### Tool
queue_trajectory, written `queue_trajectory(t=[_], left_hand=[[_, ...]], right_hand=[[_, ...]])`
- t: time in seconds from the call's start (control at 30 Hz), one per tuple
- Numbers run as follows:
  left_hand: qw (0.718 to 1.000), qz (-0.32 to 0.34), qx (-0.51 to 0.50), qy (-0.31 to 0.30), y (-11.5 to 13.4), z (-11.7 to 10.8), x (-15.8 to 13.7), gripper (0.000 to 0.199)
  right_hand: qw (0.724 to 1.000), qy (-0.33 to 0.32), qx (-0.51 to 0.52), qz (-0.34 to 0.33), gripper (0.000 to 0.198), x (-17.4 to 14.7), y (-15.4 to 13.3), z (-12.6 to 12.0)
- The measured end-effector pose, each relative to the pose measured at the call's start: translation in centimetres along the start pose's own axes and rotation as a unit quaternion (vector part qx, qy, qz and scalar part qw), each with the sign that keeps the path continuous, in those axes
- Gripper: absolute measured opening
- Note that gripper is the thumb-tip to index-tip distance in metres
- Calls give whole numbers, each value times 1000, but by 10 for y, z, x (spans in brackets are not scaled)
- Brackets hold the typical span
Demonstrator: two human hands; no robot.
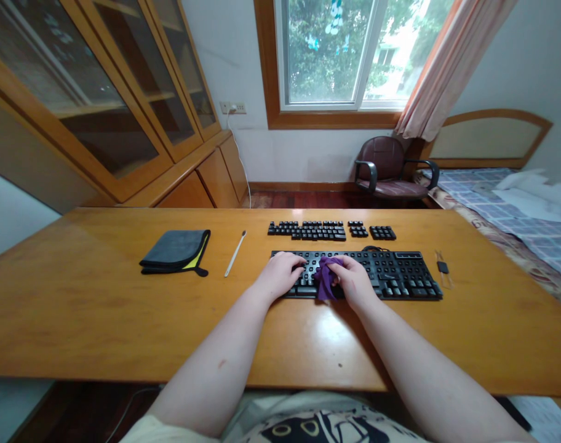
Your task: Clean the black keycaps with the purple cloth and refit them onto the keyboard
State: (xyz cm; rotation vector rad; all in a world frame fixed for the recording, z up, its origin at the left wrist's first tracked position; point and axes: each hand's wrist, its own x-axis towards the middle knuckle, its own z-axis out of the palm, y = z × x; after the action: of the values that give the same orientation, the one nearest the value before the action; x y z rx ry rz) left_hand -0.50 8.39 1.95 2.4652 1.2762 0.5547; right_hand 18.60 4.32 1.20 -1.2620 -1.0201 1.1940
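A black keyboard (412, 277) lies lengthwise on the desk, many of its keycaps off and some still on at the lower left and right. Over its left end, my left hand (280, 274) holds it, with curved fingers pressed on the key area. My right hand (354, 283) pinches a crumpled purple cloth (326, 280) against the keyboard's middle. Its fingertips are partly hidden by the cloth. Behind the keyboard, loose black keycaps (320, 231) are laid out in rows, with a smaller block of keycaps (382, 233) at the right.
Left on the wooden desk (100, 314) are a folded grey cloth (174, 249) with yellow lining and a thin white brush (235, 253). A wire keycap puller (443, 267) lies right of the keyboard. Beyond the desk stand an office chair (389, 163) and a bed (483, 191).
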Motion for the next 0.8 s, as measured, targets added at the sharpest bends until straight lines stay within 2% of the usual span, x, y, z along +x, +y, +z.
queue_trajectory(t=[0.1,0.23,0.53,0.8], left_hand=[[1000,10,1,12,0,4,-1,24],[999,-14,34,32,-1,8,-2,32],[994,-43,83,-49,1,16,0,48],[990,-67,102,-70,-4,20,3,55]], right_hand=[[1000,0,3,-2,25,0,1,0],[1000,4,11,1,26,1,1,1],[1000,5,4,4,25,0,0,2],[1000,-4,-4,-1,25,0,1,3]])
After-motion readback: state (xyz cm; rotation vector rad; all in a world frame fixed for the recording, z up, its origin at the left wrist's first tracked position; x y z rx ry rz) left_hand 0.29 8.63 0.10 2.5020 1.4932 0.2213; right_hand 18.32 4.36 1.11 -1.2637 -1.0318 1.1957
